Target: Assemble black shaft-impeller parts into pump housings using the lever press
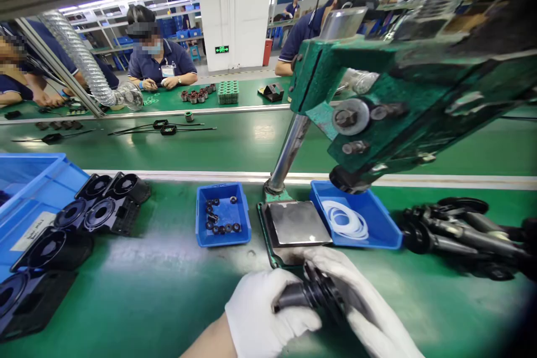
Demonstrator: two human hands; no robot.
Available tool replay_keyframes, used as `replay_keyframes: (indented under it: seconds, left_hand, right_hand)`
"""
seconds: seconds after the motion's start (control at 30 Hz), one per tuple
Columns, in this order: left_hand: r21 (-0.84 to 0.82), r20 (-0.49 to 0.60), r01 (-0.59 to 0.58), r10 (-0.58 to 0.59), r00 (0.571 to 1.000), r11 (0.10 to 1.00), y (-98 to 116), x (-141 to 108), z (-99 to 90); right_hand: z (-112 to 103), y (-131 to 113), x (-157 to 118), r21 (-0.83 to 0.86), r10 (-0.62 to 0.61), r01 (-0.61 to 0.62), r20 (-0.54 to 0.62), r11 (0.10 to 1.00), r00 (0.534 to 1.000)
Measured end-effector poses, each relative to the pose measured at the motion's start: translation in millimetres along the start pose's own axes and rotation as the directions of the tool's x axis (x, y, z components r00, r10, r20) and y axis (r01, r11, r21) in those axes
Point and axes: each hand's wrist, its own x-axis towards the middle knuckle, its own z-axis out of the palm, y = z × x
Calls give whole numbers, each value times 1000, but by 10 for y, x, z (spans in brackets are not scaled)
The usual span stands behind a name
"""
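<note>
My left hand (pixel 268 313), in a white glove, wraps round the narrow end of a black ribbed part (pixel 312 293) in front of the press. My right hand (pixel 356 296), also gloved in white, holds the wider end of the same part, which lies tilted between both hands. Just beyond them is the press's flat metal plate (pixel 297 224). A small blue bin (pixel 201 229) with several small black rings stands left of the plate. Right of it, another blue bin (pixel 381 229) holds coiled white tubing (pixel 346 221).
A green press arm (pixel 377 78) overhangs from the right. Several black housings (pixel 103 215) and a large blue crate (pixel 33 179) stand at the left. Black cylindrical parts (pixel 461 235) lie at the right. Across a green conveyor (pixel 243 148), a person (pixel 161 64) sits working.
</note>
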Motion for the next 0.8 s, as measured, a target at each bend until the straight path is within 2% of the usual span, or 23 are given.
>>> replay_keyframes:
  seconds: [0.1, 0.17, 0.33, 0.53, 0.8]
  left_hand:
    - [65, -15, -37, 38, 999, 997, 0, -3, 7]
    - [108, -23, -58, 61, 998, 992, -2, -1, 17]
    - [236, -53, -79, 94, 994, 968, 5, 10, 34]
    - [458, -93, -66, 121, 988, 886, 40, -10, 4]
    - [653, -54, -70, 138, 989, 754, -11, 4, 22]
  right_hand:
    - [3, -75, 29, -174, -68, 61, -33, 983, 997]
    - [22, -142, 65, -227, -135, 119, -56, 967, 989]
    - [89, -261, 167, -151, -235, 219, -102, 964, 966]
    - [94, -210, 169, -178, -216, 202, -61, 963, 975]
    - [58, -208, 180, -164, -185, 190, 44, 968, 982]
